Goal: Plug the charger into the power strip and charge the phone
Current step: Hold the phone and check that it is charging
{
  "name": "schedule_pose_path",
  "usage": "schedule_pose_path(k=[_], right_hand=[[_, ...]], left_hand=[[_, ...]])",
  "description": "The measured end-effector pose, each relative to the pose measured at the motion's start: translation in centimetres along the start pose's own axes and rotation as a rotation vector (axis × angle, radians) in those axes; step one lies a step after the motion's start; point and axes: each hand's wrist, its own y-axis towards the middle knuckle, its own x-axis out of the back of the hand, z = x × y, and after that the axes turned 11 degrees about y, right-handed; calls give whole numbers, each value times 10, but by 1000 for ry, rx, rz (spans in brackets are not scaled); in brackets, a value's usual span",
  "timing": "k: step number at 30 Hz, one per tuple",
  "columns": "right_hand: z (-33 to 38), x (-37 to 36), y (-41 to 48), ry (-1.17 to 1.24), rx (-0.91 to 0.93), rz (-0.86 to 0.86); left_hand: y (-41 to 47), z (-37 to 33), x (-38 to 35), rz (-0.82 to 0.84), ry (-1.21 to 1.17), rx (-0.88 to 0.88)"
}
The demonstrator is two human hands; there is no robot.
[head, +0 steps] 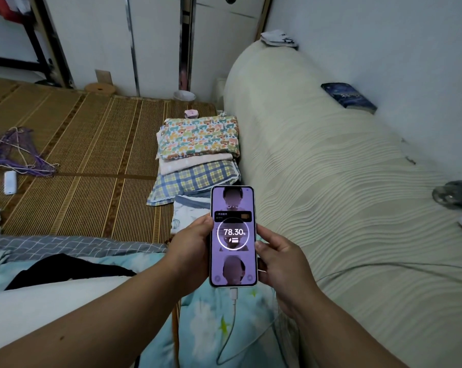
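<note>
Both hands hold a white-edged phone (234, 236) upright in the middle of the view. Its lit purple screen shows a charging ring that reads 78.30%. My left hand (190, 243) grips the phone's left edge, and my right hand (280, 257) grips its right edge. A white charging cable (231, 322) is plugged into the phone's bottom port. It hangs down, loops over the blue quilt and runs off to the right. Neither the charger plug nor the power strip is in view.
A cream ribbed cushion (331, 181) fills the right side, with a dark blue book (348, 98) on top. Folded patterned cloths (198, 152) lie ahead on a woven mat (86, 155). Purple hangers (14, 152) and a white remote (10, 182) lie at left.
</note>
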Motion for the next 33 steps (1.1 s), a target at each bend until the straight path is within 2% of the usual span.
schedule_pose_path(k=[7,14,22,24,26,29,33], right_hand=[[-4,3,-1,13,-14,-15],[-31,15,5,4,-88,-91],[-83,40,30,-48,-181,-249],[-101,49,39,-117,-198,-279],[-122,58,50,-296,-202,-277],[-152,69,65,-532,-244,-198],[-192,80,82,-725,-357,-72]], left_hand=[[-1,5,3,29,17,1],[5,24,10,34,76,94],[25,67,16,-46,327,201],[34,83,18,-40,375,228],[46,102,22,-37,454,256],[64,132,28,-45,600,278],[84,171,43,-13,853,240]])
